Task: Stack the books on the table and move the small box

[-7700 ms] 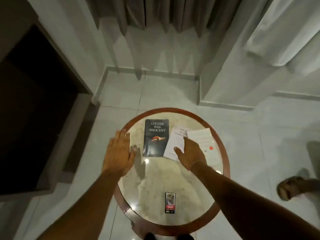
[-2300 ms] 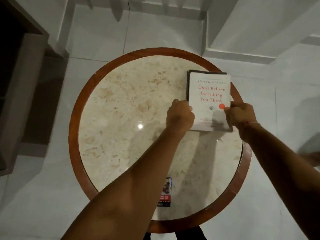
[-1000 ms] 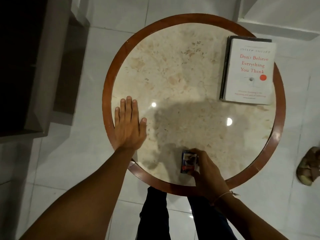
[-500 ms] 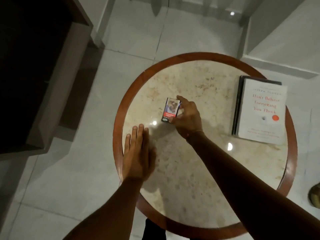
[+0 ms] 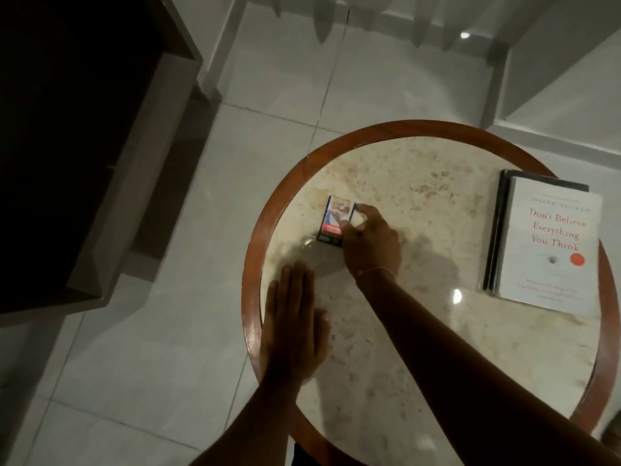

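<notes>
A round marble-topped table (image 5: 420,331) with a reddish wooden rim stands on a pale tiled floor (image 5: 268,79), carrying a stack of two books (image 5: 547,243) at its right edge, a white-covered title lying on a dark one. The left hand (image 5: 294,327) rests palm-down near the table's left rim, fingers straight and close together. The right hand (image 5: 371,243) pinches a small box (image 5: 334,220) on the table's left side, well apart from the books.
</notes>
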